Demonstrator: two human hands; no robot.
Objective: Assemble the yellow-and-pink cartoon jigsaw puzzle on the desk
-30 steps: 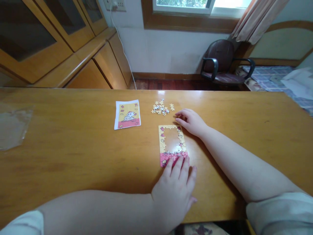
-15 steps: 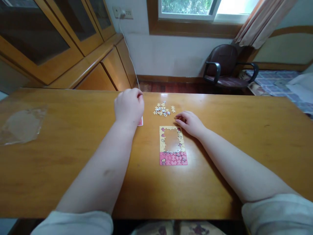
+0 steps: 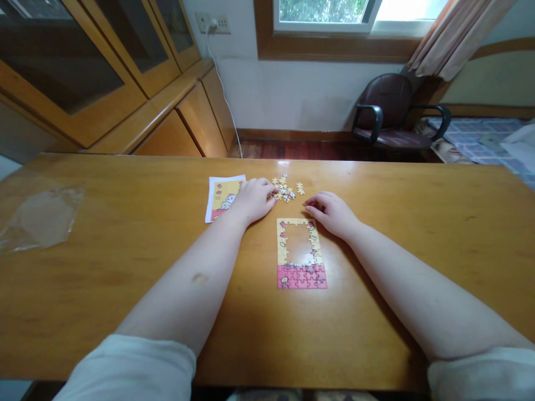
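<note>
My left hand [image 3: 256,200] reaches over the right edge of a printed picture sheet [image 3: 221,192]. Its fingertips touch the left side of a loose pile of puzzle pieces [image 3: 286,192], fingers bent and slightly apart; no held piece is visible. Part of the sheet is hidden under that hand. Resting on the table right of the pile, my right hand [image 3: 333,213] has loosely curved fingers with a gap to the thumb, seemingly holding nothing. Just below lies a partly assembled jigsaw puzzle [image 3: 301,277], with a yellow border, pink lower rows and an open middle.
A clear plastic bag [image 3: 42,217] lies on the left of the wooden table [image 3: 251,334]. A cabinet [image 3: 167,131] stands behind at the left, with a white cord [image 3: 225,97] hanging beside it. Beyond the far edge is an office chair [image 3: 387,111].
My left hand has moved right and down from above the picture sheet to the piece pile, uncovering much of the sheet. My right hand stays in place; the view has shifted slightly.
</note>
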